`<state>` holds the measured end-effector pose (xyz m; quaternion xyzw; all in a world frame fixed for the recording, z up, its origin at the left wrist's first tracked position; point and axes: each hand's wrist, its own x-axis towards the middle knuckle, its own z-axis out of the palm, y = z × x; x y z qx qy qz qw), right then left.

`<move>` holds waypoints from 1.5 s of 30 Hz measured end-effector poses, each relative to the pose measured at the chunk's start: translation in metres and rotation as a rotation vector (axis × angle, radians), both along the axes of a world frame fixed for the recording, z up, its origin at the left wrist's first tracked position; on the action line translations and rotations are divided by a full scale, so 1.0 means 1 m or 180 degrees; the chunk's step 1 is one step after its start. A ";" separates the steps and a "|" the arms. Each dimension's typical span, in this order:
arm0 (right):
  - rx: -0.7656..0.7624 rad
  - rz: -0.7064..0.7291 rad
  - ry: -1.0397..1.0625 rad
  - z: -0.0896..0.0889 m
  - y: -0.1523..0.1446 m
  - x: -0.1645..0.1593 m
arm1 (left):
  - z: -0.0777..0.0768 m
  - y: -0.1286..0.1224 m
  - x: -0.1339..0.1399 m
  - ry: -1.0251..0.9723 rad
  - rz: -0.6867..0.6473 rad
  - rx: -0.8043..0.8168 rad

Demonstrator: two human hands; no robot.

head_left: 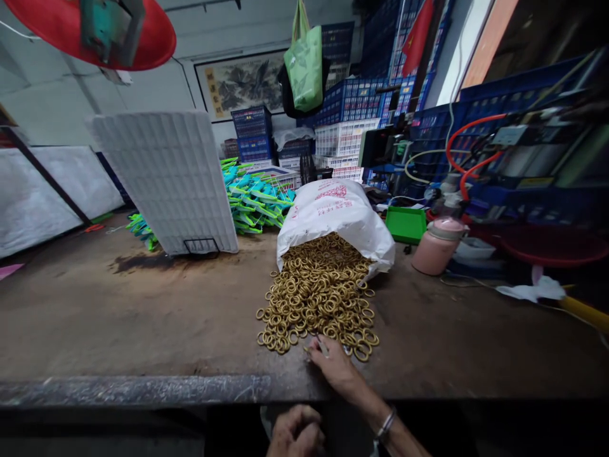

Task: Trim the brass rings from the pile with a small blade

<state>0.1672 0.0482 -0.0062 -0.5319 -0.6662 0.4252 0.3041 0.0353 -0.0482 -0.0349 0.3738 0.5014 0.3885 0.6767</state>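
A heap of brass-coloured rings (316, 301) spills from the mouth of a white woven sack (328, 209) onto the brown table. My right hand (335, 367) reaches to the near edge of the heap, its fingertips drawn together beside the lowest rings. Something pale shows at these fingers, too small to name. Below the table's front edge, my left hand (297, 433) is curled closed. Whatever it may hold is hidden. A metal bracelet (386, 424) circles my right wrist.
A white ribbed panel (166, 184) stands upright on the table (143, 317) at left, before bright green and blue pieces (259, 200). Right of the sack are a green tray (406, 225) and a pink jar (438, 246). A red lamp shade (157, 32) hangs upper left.
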 end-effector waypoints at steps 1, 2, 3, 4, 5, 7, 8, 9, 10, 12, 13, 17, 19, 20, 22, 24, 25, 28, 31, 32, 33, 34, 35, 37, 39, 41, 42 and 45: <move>-0.0139 0.0039 0.0281 0.001 -0.001 0.003 | 0.004 0.002 -0.001 0.0158 0.0203 0.0165; -0.0271 0.0065 0.0504 0.002 -0.003 0.005 | 0.009 0.004 -0.002 0.0251 0.0476 0.0266; -0.0401 0.0088 0.0669 0.003 -0.006 0.006 | 0.015 0.008 -0.003 0.0347 0.0728 0.0353; -0.0533 0.0119 0.0791 0.004 -0.009 0.007 | 0.021 0.012 -0.004 0.0443 0.0891 0.0441; -0.0665 0.0144 0.0892 0.006 -0.012 0.007 | 0.027 0.017 -0.005 0.0504 0.0963 0.0493; -0.0935 0.0214 0.1057 0.010 -0.018 0.006 | 0.037 0.025 -0.005 0.0572 0.1010 0.0623; -0.1055 0.0256 0.1115 0.012 -0.021 0.006 | 0.040 0.027 -0.004 0.0556 0.0971 0.0704; -0.1149 0.0301 0.1162 0.015 -0.023 0.006 | 0.043 0.029 -0.003 0.0531 0.0887 0.0766; -0.1220 0.0347 0.1196 0.017 -0.025 0.006 | 0.046 0.030 -0.001 0.0503 0.0794 0.0818; -0.1284 0.0450 0.1232 0.022 -0.029 0.006 | 0.050 0.030 0.003 0.0474 0.0645 0.0832; -0.1278 0.0486 0.1239 0.023 -0.030 0.006 | 0.052 0.029 0.005 0.0478 0.0613 0.0801; -0.1090 0.0412 0.1149 0.020 -0.029 0.004 | 0.057 0.029 0.005 0.0519 0.0599 0.0681; -0.0836 0.0275 0.1038 0.014 -0.025 0.002 | 0.057 0.031 0.004 0.0579 0.0599 0.0733; -0.0676 0.0240 0.0981 0.011 -0.022 0.001 | 0.057 0.032 0.004 0.0605 0.0620 0.0753; -0.0421 0.0265 0.0879 0.004 -0.017 -0.001 | 0.057 0.035 0.004 0.0647 0.0680 0.0759; -0.0352 0.0351 0.0811 -0.001 -0.014 -0.003 | 0.056 0.038 0.003 0.0651 0.0733 0.0693; -0.0367 0.0368 0.0793 -0.003 -0.013 -0.004 | 0.056 0.039 0.003 0.0628 0.0726 0.0633; -0.0379 0.0320 0.0739 -0.001 -0.012 -0.004 | 0.052 0.039 0.000 0.0372 0.0548 0.0395; -0.0330 0.0274 0.0634 0.006 -0.013 -0.004 | 0.046 0.036 -0.002 -0.0044 0.0391 0.0196; -0.0351 0.0293 0.0612 0.008 -0.013 -0.005 | 0.045 0.035 -0.002 -0.0214 0.0378 0.0150; -0.0371 0.0312 0.0599 0.009 -0.014 -0.005 | 0.044 0.033 -0.002 -0.0386 0.0379 0.0095; -0.0391 0.0331 0.0594 0.011 -0.014 -0.005 | 0.043 0.032 -0.002 -0.0550 0.0383 0.0042; -0.0409 0.0341 0.0587 0.011 -0.015 -0.005 | 0.043 0.031 -0.001 -0.0693 0.0380 -0.0006; -0.0391 0.0333 0.0574 0.012 -0.016 -0.004 | 0.043 0.029 -0.001 -0.0847 0.0378 -0.0064; -0.0353 0.0335 0.0567 0.011 -0.016 -0.004 | 0.043 0.028 0.000 -0.0874 0.0376 -0.0056; -0.0338 0.0351 0.0551 0.010 -0.016 -0.002 | 0.044 0.027 -0.001 -0.0851 0.0378 -0.0028; -0.0308 0.0349 0.0507 0.009 -0.016 -0.002 | 0.044 0.026 -0.001 -0.0830 0.0378 -0.0023; 0.0043 0.0282 0.0094 0.006 -0.017 0.001 | 0.044 0.025 -0.003 -0.0736 0.0429 0.0022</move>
